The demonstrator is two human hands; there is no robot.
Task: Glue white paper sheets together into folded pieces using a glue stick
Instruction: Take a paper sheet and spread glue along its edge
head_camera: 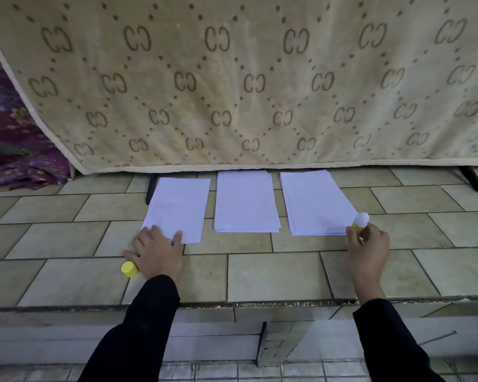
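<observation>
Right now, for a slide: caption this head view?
Left hand rests on the left sheet, yellow cap beside it; right hand holds the uncapped glue stick by the right stack.

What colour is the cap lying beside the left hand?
Yellow. The cap shows best in the head view, beside the left hand.

1. The yellow-and-white glue stick (359,221) is hidden below its upper part by the right hand (369,250).
2. The left hand (156,253) covers the near corner of the leftmost white paper sheet (180,205).
3. The beige patterned hanging cloth (232,78) runs off the top edge.
</observation>
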